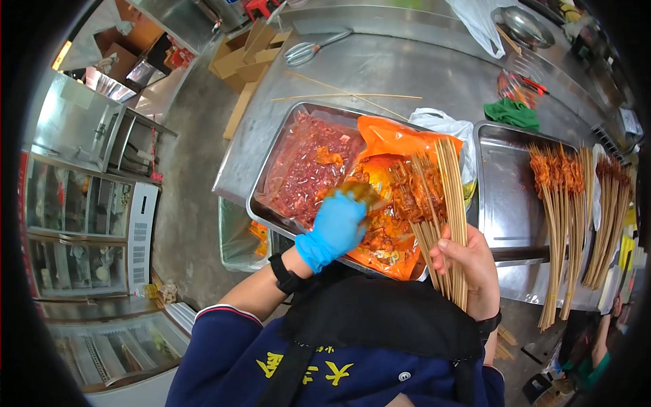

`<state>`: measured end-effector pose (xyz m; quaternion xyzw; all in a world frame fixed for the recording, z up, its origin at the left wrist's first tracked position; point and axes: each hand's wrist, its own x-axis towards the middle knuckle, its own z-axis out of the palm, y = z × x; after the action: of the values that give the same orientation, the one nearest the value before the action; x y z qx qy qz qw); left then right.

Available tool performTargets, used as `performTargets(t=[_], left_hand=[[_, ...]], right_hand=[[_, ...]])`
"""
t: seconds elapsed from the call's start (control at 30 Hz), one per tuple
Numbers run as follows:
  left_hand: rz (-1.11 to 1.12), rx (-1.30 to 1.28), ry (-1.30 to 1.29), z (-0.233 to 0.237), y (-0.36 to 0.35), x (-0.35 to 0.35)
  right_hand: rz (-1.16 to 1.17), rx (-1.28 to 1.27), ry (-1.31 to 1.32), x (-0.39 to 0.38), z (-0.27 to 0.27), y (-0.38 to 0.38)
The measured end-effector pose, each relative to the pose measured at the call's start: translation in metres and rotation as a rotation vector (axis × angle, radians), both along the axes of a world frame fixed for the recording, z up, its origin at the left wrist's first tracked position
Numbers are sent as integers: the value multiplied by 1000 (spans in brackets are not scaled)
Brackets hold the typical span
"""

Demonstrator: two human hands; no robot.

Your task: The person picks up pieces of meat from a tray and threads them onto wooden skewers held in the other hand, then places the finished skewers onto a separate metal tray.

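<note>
A metal tray (261,178) holds dark red meat (305,159) on its left and orange-coated meat (380,234) in an orange bag (400,139) on its right. My left hand (339,224), in a blue glove, reaches into the tray between the two meats. Its fingertips are smeared and coated, so their hold cannot be made out. My bare right hand (468,261) is closed around a bundle of wooden skewers (453,203). Several of these skewers carry orange-coated meat (417,183) at their upper ends, over the tray's right side.
A second metal tray (498,183) at the right bears loaded skewers (556,224). Behind lie a whisk (302,53), loose skewers (346,95), a green cloth (512,113) and cardboard boxes (247,61). A lined bin (237,237) stands below the table's left edge. Part of another person (600,346) shows lower right.
</note>
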<state>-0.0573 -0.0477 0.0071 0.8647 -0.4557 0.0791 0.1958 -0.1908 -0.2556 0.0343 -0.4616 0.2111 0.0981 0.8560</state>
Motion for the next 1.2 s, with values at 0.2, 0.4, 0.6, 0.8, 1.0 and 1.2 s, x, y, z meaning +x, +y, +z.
performTargets(t=[0.2,0.4,0.6,0.8,1.0,1.2], left_hand=[[-261,161,186,-21,-26,-3],[-324,161,246,-17,25,8],[-130,-202,403,4,58,30],[188,-31,336,-1,50,39],[329,240,189,-12,-7,39],[226,291,190,-24,-18,34]], right_hand=[[-94,-29,38,1,9,6],[-102,-146,101,10,17,20],[-75,-237,144,21,21,37],[-46,-246,151,26,21,43],[14,-242,125,11,19,33],[102,-194,56,-8,16,18]])
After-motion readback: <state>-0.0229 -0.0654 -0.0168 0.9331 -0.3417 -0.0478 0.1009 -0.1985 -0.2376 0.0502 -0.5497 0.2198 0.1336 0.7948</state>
